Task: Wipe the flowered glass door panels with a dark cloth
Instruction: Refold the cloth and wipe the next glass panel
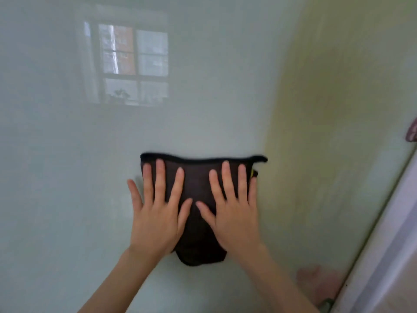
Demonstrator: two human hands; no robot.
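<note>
A dark cloth (198, 184) with a black hem lies flat against the pale green glass door panel (67, 177), a little below the middle of the view. My left hand (158, 213) presses its left half with fingers spread. Beside it, my right hand (234, 211) presses the right half the same way, thumbs nearly touching. The cloth's lower end hangs out between my wrists. A small yellow tag shows at the cloth's right edge.
A window reflection (133, 64) shows in the glass at upper left. The panel turns yellowish toward the right (338, 109). A pale door frame (383, 256) runs diagonally at the right edge. Faint pink flower prints (316, 283) sit at lower right.
</note>
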